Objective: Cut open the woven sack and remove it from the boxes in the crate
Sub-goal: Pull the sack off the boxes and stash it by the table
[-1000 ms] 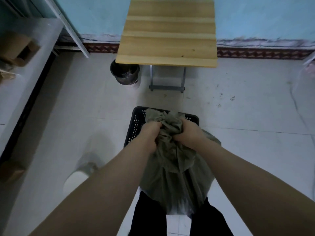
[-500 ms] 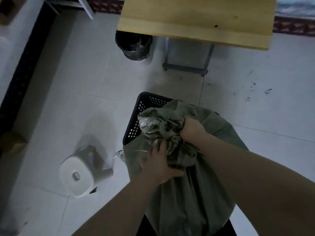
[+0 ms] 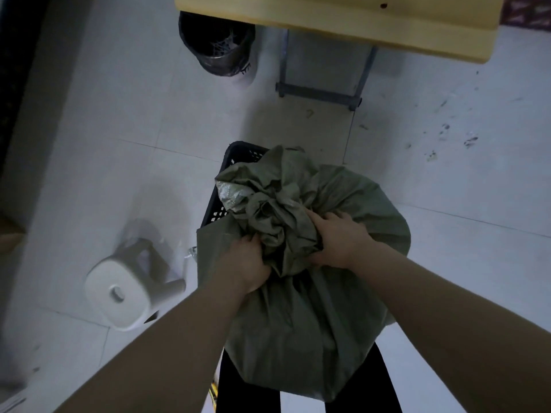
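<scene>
Far off to the left of the grip, a white stool (image 3: 119, 290) lies tipped on the floor (image 3: 89, 162), well apart from the work and out of the way. Nearer, the left hand (image 3: 249, 265) is closed on a fistful of the sack (image 3: 298, 323) just below the bunched top, fingers buried in the cloth; it seems to steady the bundle from the near side. Between the two grips stands the crumpled, twisted neck (image 3: 268, 204) of the sack, gathered up like a knot, which is likely why both hands meet here: this is where the sack is closed. Behind that neck, a corner of the black crate (image 3: 220, 201) shows; the sack sits in it and hides the rest, boxes included. The right hand (image 3: 340, 242) clamps the neck from the other side, thumb under and fingers over. No blade is visible, so cutting looks not yet begun. Beyond the grips, a dark bin (image 3: 219, 43) and a wooden surface (image 3: 343, 22) stand apart.
</scene>
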